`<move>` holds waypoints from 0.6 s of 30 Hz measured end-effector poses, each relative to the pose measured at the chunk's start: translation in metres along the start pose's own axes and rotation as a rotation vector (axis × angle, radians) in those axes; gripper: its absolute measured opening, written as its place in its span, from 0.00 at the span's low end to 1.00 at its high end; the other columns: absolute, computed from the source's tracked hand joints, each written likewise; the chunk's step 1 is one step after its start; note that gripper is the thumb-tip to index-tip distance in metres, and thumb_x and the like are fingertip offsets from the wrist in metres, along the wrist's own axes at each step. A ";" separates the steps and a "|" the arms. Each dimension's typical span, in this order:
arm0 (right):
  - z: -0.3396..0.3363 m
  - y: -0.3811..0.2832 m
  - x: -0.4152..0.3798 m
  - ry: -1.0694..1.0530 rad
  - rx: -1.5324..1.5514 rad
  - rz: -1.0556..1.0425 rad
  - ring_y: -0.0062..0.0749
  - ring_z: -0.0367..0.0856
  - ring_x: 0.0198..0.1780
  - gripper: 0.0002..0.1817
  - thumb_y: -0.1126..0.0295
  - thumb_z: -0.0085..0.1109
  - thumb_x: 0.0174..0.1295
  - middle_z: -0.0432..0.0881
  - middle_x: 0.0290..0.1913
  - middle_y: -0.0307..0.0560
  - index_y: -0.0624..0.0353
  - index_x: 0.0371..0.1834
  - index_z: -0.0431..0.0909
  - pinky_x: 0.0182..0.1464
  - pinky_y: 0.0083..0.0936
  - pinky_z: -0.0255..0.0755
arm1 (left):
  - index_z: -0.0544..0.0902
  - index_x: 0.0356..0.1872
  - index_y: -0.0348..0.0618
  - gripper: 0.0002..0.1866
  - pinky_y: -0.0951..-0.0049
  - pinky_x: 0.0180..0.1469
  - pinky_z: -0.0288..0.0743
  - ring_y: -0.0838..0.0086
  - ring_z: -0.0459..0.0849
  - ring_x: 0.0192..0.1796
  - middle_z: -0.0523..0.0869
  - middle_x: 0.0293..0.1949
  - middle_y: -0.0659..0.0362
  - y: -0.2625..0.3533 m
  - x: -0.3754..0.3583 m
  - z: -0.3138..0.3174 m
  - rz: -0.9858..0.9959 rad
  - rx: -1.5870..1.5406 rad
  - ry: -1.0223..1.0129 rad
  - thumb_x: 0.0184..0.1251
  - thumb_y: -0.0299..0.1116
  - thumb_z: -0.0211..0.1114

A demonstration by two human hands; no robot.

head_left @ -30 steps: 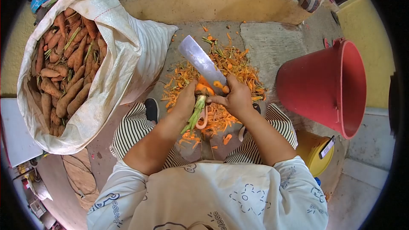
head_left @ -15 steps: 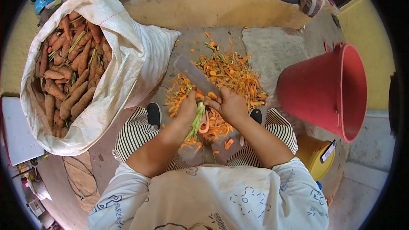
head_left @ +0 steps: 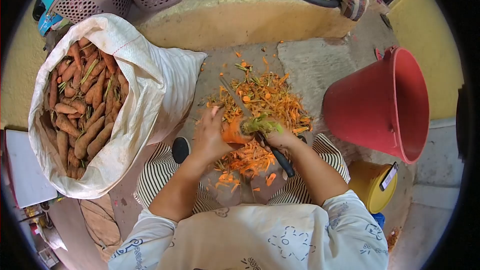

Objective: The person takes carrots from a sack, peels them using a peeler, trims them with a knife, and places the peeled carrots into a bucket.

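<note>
Concrete floor [head_left: 320, 70] before a low yellowish ledge [head_left: 240, 27]; orange and green peelings [head_left: 282, 100] heaped on it, between my feet and beyond. Observed change: the carrot [head_left: 233, 134] has just swung round, so its green stalks [head_left: 265, 124] point toward my right side. The knife [head_left: 235, 91] has also turned, its blade presenting a thin profile and its dark handle sticking out toward my lap. Judgement: this opens the leafy end to view and looks like a repositioning, not a steady cutting stroke.

Left hand [head_left: 206, 135]: thumb and fingers around the carrot's body, some fingers extended. Right hand [head_left: 281, 139]: closed on the knife near the root of its handle; whether it also pinches the stalks, I cannot tell. Motion blur softens both.

Carrot location: between my hands, above the peelings. Unpeeled carrots [head_left: 92, 132] fill the open white sack [head_left: 145, 77] on my left. Red bucket [head_left: 357, 105] tilted on my right, a yellow-lidded bucket [head_left: 384, 195] nearer me, with a phone [head_left: 388, 176] at its rim.
</note>
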State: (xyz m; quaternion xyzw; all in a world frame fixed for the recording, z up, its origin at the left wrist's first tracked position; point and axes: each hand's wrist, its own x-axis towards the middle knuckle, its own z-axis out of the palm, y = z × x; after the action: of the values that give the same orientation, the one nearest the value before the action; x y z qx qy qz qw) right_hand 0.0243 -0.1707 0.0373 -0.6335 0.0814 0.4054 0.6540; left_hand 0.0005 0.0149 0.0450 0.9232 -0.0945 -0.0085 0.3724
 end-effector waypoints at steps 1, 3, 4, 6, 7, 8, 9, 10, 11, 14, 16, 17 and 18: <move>0.002 0.002 0.001 -0.028 0.007 0.038 0.17 0.62 0.10 0.13 0.62 0.42 0.60 0.67 0.15 0.36 0.62 0.34 0.71 0.10 0.13 0.57 | 0.69 0.48 0.38 0.36 0.67 0.50 0.64 0.57 0.68 0.50 0.66 0.47 0.48 0.000 0.000 0.003 0.025 -0.067 0.011 0.30 0.34 0.72; -0.001 0.004 0.000 -0.057 0.067 0.018 0.17 0.67 0.16 0.16 0.62 0.43 0.59 0.71 0.21 0.37 0.62 0.44 0.68 0.14 0.12 0.61 | 0.73 0.44 0.39 0.29 0.68 0.46 0.66 0.60 0.71 0.45 0.70 0.41 0.51 -0.012 0.003 0.015 0.114 -0.177 -0.046 0.33 0.33 0.71; -0.007 0.008 0.003 -0.082 0.069 -0.034 0.17 0.69 0.18 0.17 0.62 0.43 0.59 0.72 0.23 0.38 0.62 0.47 0.67 0.16 0.12 0.63 | 0.75 0.41 0.39 0.26 0.69 0.43 0.66 0.62 0.72 0.42 0.71 0.38 0.53 -0.016 0.003 0.019 0.160 -0.234 -0.073 0.34 0.32 0.71; -0.017 0.004 0.001 -0.134 0.039 -0.163 0.21 0.74 0.32 0.23 0.63 0.50 0.56 0.76 0.32 0.41 0.63 0.53 0.63 0.32 0.16 0.69 | 0.76 0.39 0.38 0.23 0.68 0.44 0.68 0.60 0.74 0.42 0.73 0.38 0.52 -0.017 0.001 0.022 0.125 -0.240 -0.082 0.34 0.26 0.68; -0.019 0.002 0.000 -0.198 0.038 -0.233 0.19 0.73 0.33 0.26 0.65 0.54 0.53 0.75 0.34 0.41 0.63 0.54 0.62 0.32 0.14 0.69 | 0.76 0.37 0.37 0.21 0.68 0.44 0.69 0.59 0.75 0.42 0.74 0.38 0.52 -0.016 0.001 0.022 0.107 -0.244 -0.089 0.33 0.23 0.67; -0.022 0.001 -0.002 -0.260 0.037 -0.303 0.18 0.73 0.33 0.28 0.66 0.58 0.50 0.74 0.36 0.41 0.64 0.54 0.62 0.31 0.13 0.68 | 0.76 0.37 0.37 0.21 0.68 0.44 0.69 0.59 0.75 0.42 0.74 0.38 0.52 -0.016 0.000 0.022 0.106 -0.228 -0.094 0.33 0.23 0.67; -0.023 -0.001 -0.003 -0.323 0.034 -0.374 0.17 0.72 0.34 0.31 0.68 0.62 0.47 0.74 0.38 0.41 0.65 0.54 0.61 0.31 0.12 0.68 | 0.76 0.37 0.37 0.21 0.68 0.44 0.69 0.59 0.75 0.42 0.74 0.39 0.52 -0.017 0.000 0.022 0.106 -0.212 -0.097 0.33 0.23 0.66; -0.022 -0.004 -0.003 -0.269 -0.085 -0.335 0.18 0.72 0.36 0.33 0.67 0.64 0.43 0.74 0.39 0.42 0.65 0.54 0.62 0.32 0.14 0.68 | 0.76 0.38 0.38 0.21 0.68 0.43 0.69 0.59 0.75 0.43 0.74 0.40 0.52 -0.017 0.000 0.023 0.106 -0.196 -0.101 0.33 0.23 0.66; -0.020 -0.008 -0.004 -0.215 -0.202 -0.294 0.20 0.72 0.37 0.36 0.67 0.67 0.40 0.73 0.40 0.42 0.65 0.54 0.62 0.34 0.15 0.69 | 0.76 0.37 0.38 0.21 0.67 0.43 0.69 0.59 0.75 0.43 0.74 0.40 0.52 -0.017 -0.001 0.023 0.111 -0.180 -0.091 0.33 0.23 0.66; -0.014 0.001 0.006 -0.028 -0.455 -0.279 0.27 0.74 0.39 0.38 0.63 0.71 0.34 0.74 0.39 0.45 0.66 0.50 0.64 0.37 0.21 0.69 | 0.76 0.37 0.37 0.21 0.67 0.44 0.69 0.58 0.75 0.43 0.73 0.41 0.51 -0.017 -0.002 0.022 0.114 -0.142 -0.073 0.33 0.23 0.66; -0.009 0.003 0.006 0.070 -0.570 -0.320 0.31 0.75 0.37 0.38 0.58 0.72 0.31 0.75 0.36 0.46 0.67 0.46 0.67 0.37 0.24 0.69 | 0.76 0.37 0.37 0.21 0.67 0.44 0.69 0.59 0.74 0.44 0.73 0.42 0.51 -0.018 -0.002 0.023 0.104 -0.135 -0.078 0.34 0.24 0.66; -0.007 0.001 0.003 0.099 -0.617 -0.348 0.32 0.75 0.37 0.37 0.55 0.71 0.31 0.75 0.34 0.47 0.67 0.43 0.68 0.36 0.25 0.69 | 0.76 0.37 0.39 0.20 0.67 0.42 0.69 0.60 0.74 0.41 0.73 0.39 0.53 -0.017 -0.002 0.024 0.124 -0.122 -0.053 0.34 0.24 0.66; -0.005 -0.002 -0.001 0.129 -0.664 -0.377 0.34 0.75 0.36 0.37 0.52 0.71 0.30 0.75 0.32 0.48 0.67 0.40 0.69 0.36 0.26 0.69 | 0.77 0.37 0.40 0.20 0.68 0.39 0.69 0.61 0.74 0.38 0.73 0.36 0.55 -0.016 -0.002 0.025 0.145 -0.109 -0.027 0.35 0.25 0.66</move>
State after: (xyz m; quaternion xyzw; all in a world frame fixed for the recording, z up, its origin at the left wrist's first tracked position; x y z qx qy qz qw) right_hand 0.0269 -0.1752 0.0379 -0.8389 -0.1311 0.2418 0.4697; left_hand -0.0007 0.0099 0.0158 0.8920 -0.1656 0.0011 0.4206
